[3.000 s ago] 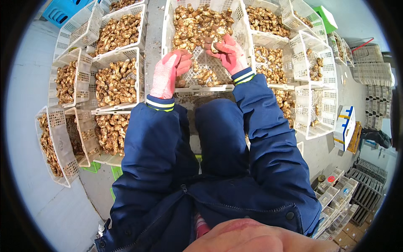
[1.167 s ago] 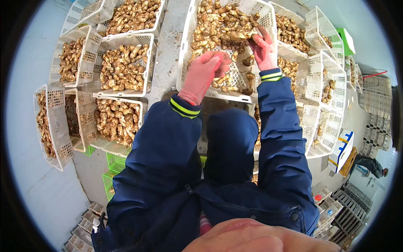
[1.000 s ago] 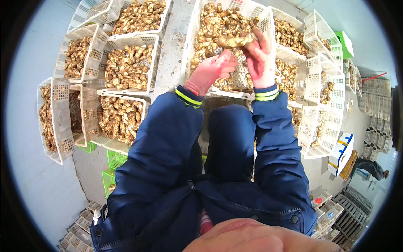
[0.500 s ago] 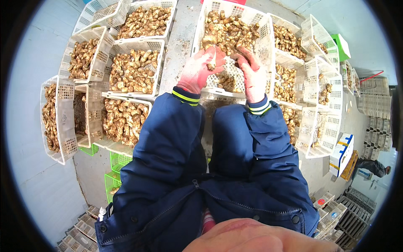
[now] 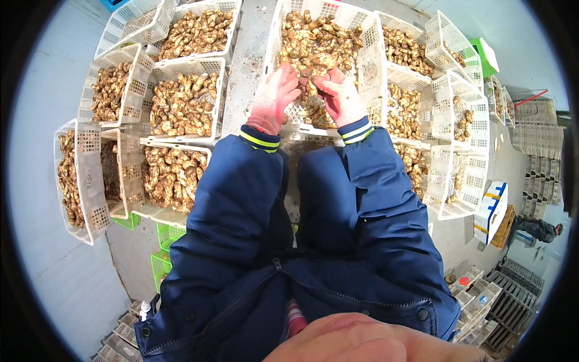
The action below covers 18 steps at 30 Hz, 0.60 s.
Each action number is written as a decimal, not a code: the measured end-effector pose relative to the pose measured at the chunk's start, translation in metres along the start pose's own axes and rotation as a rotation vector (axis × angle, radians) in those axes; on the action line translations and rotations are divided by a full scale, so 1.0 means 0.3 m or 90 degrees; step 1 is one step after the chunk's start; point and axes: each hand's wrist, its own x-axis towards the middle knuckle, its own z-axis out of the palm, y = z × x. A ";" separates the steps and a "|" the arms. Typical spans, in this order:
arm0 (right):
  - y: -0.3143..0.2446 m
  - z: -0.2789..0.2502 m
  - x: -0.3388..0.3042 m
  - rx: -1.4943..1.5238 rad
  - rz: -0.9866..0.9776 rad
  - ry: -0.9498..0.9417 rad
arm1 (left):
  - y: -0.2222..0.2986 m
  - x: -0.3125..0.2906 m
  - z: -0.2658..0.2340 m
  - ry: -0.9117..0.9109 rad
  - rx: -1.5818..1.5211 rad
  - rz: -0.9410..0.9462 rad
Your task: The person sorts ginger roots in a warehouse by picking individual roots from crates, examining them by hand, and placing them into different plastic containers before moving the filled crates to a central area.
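Right fingers (image 5: 327, 85) drawn in from wide, now narrow by a mushroom (image 5: 311, 88), left fingers (image 5: 287, 81) curled, both holds unclear

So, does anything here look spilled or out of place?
Only slightly: dark specks dot the gray floor left of the middle white crate, outside any crate; perhaps dirt off the mushrooms. The far-left crate seems to lean, but the wide lens may cause that.

The left arm (image 5: 232, 193) and right arm (image 5: 395, 187) are stretched forward, wrists (image 5: 264, 125) angled inward! Fingers (image 5: 289, 88) are curled on the left hand (image 5: 274, 99); thumb and fingers are bent on the right hand (image 5: 340, 98), the two parted by only a narrow gap.
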 end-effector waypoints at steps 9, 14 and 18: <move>0.118 -0.169 0.035 0.166 0.148 0.017 | -0.005 -0.025 -0.037 -0.094 -0.214 -0.033; 0.004 -0.251 -0.011 -0.057 0.068 0.012 | 0.079 0.001 0.171 0.123 -0.106 -0.124; -0.011 -0.328 -0.042 -0.544 -0.232 -0.039 | 0.070 -0.008 0.205 0.095 -0.118 -0.182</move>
